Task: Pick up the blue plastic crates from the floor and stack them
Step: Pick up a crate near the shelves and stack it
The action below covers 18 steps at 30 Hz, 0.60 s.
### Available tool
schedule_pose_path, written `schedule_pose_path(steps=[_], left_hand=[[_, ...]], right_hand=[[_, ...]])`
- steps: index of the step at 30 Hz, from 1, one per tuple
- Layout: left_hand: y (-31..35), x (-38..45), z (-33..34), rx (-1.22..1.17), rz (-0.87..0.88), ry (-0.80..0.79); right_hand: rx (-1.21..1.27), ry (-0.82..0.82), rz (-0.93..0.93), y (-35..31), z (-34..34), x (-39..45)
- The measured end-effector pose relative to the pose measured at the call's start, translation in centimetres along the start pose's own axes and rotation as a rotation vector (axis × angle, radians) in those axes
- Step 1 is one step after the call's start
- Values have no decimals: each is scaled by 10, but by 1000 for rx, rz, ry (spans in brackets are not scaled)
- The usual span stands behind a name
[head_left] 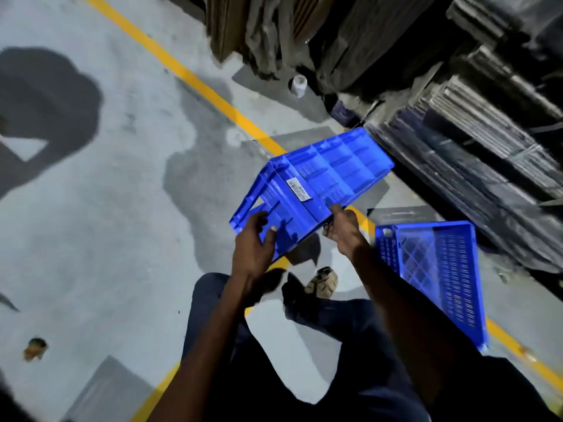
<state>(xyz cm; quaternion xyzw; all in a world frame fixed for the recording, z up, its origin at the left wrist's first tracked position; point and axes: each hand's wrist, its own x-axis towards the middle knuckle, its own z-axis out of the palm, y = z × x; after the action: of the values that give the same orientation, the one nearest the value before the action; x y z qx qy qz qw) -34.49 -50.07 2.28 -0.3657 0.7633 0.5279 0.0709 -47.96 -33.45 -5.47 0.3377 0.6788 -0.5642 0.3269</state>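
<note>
Nearest the camera, two bare forearms reach forward over dark trousers point(335, 318) and a sandalled foot point(322, 282) planted on the grey concrete floor point(122, 208). The left hand point(254, 243) grips the near corner of a held blue crate point(310, 187) — fingers curled over the rim, thumb laid against the outer wall. The right hand point(342, 228) holds the same crate at its lower edge, fingers tucked beneath and the forefinger stretched up along the side wall. The crate is carried off the floor, tipped so that its ribbed side wall faces upward; a white label point(298, 189) is stuck on that wall near the rim.

To the right, just beside the right forearm, a second blue crate point(438, 278) rests with its slotted base and walls exposed; whether it sits flat on the floor or leans cannot be told.

A yellow painted line point(189, 77) crosses the floor diagonally, passing under the held crate and past the second one. Dark damp patches and the person's shadow mark the concrete at left, and a brown scrap point(35, 348) lies at lower left.

Farther off, a small white container point(298, 85) stands on the floor beside stacked cardboard point(274, 32) — and, at right, dark stacked pallets point(487, 117) fill the background, blurred.
</note>
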Motion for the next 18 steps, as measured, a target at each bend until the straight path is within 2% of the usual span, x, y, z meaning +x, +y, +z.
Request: schedule_pose_path(steps=[6, 9, 11, 14, 16, 18], left_hand=[[38, -22, -72, 77, 9, 16], [50, -37, -113, 105, -31, 36], [49, -48, -136, 134, -32, 63], [49, -64, -167, 98, -45, -55], [61, -77, -183, 51, 0, -159], [79, -93, -192, 66, 58, -163]], right_hand=[[211, -36, 155, -22, -8, -95], [63, -64, 87, -11, -17, -143], [51, -146, 94, -6, -27, -174], [3, -170, 105, -22, -24, -220], [57, -177, 94, -34, -22, -242], [88, -200, 43, -44, -28, -264]])
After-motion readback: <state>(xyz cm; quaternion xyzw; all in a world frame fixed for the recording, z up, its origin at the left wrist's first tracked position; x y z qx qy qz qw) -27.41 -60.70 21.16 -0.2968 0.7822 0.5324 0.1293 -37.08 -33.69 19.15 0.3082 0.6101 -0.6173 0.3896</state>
